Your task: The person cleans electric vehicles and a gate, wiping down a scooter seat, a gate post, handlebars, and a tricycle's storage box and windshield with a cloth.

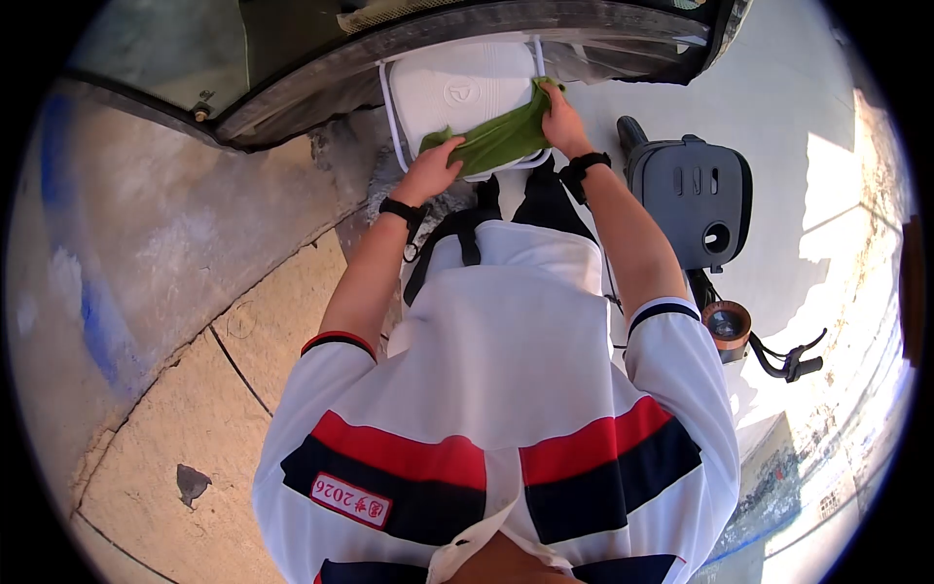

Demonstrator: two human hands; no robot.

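Observation:
A green cloth [498, 139] is stretched between both my hands, over the front part of a white seat [457, 86] with a round embossed logo and a white tube frame. My left hand [434, 173] is closed on the cloth's left end, near the seat's front left corner. Farther forward, my right hand [563, 121] pinches the other end by the seat's right edge. The cloth hides part of the seat's front edge.
A dark curved frame with a glass panel [161, 49] spans the top. To the right are a grey plastic seat [689, 200], a handlebar grip [804, 368] and a copper-rimmed round object [727, 323]. A concrete ledge [175, 214] lies left; a dark fragment [192, 485] rests on the ground.

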